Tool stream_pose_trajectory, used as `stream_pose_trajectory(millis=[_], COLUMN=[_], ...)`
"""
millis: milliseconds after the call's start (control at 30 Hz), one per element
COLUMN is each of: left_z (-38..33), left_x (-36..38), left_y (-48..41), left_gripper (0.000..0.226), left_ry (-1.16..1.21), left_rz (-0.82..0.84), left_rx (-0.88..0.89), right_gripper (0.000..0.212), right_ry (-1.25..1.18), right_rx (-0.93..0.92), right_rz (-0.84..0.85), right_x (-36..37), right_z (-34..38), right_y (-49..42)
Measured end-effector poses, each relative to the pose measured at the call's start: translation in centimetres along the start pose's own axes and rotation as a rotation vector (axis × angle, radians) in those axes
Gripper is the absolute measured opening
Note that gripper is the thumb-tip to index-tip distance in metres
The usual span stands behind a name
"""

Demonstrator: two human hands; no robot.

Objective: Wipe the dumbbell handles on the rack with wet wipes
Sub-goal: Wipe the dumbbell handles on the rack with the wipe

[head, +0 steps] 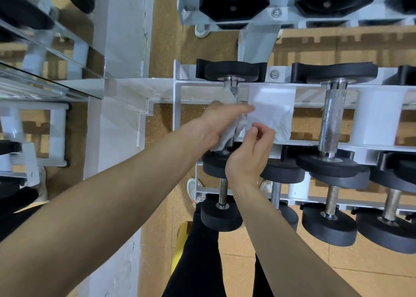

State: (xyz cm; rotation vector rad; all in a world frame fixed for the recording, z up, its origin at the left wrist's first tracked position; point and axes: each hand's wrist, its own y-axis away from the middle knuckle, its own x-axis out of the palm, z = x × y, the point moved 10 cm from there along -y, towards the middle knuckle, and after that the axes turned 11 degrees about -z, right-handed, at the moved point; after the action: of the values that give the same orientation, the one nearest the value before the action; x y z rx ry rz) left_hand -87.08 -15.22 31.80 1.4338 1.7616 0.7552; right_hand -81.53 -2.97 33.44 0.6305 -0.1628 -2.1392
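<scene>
Gym floor of tan matting; the white rack fills centre and right of frame. My left hand grips the wet wipe around the leftmost middle-tier dumbbell handle. My right hand pinches the wipe's free edge. Status, as judged: this handle is in progress. The neighbouring handle and the lower-tier handles remain.

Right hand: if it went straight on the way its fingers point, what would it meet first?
The wipe. The right hand points up-frame, and its fingers seem to pinch the sheet's near edge. Past the wipe comes the rack rail, though depth between them is unclear.
</scene>
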Motion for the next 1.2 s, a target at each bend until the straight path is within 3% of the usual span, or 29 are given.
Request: stream_pose_trajectory(millis=[167, 267, 367, 500, 567, 667, 767, 833, 1033, 1100, 1200], left_z=[-2.6, -2.2, -0.5, 1.3, 1.6, 1.4, 1.3, 0.8, 1.3, 1.8, 1.6], left_x=[1.4, 0.8, -0.5, -0.6, -0.8, -0.5, -0.6, -0.9, -0.9, -0.7, -1.5], left_y=[-0.4, -0.6, 0.7, 3.7, 4.3, 3.2, 0.5, -1.0, -2.1, -1.4, 1.8], left_gripper=[0.019, 0.027, 0.038, 0.069, 0.073, 0.074, 0.075, 0.070, 0.045, 0.048, 0.052], left_ry=[0.253, 0.333, 0.205, -0.160, -0.184, 0.014, 0.303, 0.318, 0.496, 0.443, -0.038], left_rz=[0.203, 0.132, -0.006, -0.025, -0.021, -0.016, -0.119, -0.170, -0.101, -0.090, -0.089], left_rx=[-0.078, -0.019, 0.044, 0.028, -0.012, -0.086, -0.153, -0.132, -0.214, -0.189, -0.020], right_gripper=[0.025, 0.022, 0.017, 0.020, 0.022, 0.023, 0.020, 0.019, 0.020, 0.020, 0.023], right_ry=[-0.007, -0.009, -0.008, -0.022, -0.023, -0.026, -0.036, -0.038, -0.061, -0.067, -0.059], right_rx=[-0.030, -0.015, -0.004, -0.015, -0.006, 0.008, 0.015, 0.012, 0.007, 0.004, -0.008], right_rz=[-0.004, 0.004, -0.008, -0.019, -0.018, -0.024, -0.032, -0.032, -0.030, -0.033, -0.048], right_x=[0.1, 0.1, 0.0, -0.1, -0.1, -0.1, -0.2, -0.2, -0.1, -0.1, -0.2], right_z=[-0.2, -0.3, -0.2, 0.2, 0.1, -0.1, -0.3, -0.3, -0.3, -0.3, -0.2], right_y=[-0.1, -0.2, -0.2, -0.1, -0.1, -0.1, -0.2, -0.1, -0.1, -0.2, -0.2])
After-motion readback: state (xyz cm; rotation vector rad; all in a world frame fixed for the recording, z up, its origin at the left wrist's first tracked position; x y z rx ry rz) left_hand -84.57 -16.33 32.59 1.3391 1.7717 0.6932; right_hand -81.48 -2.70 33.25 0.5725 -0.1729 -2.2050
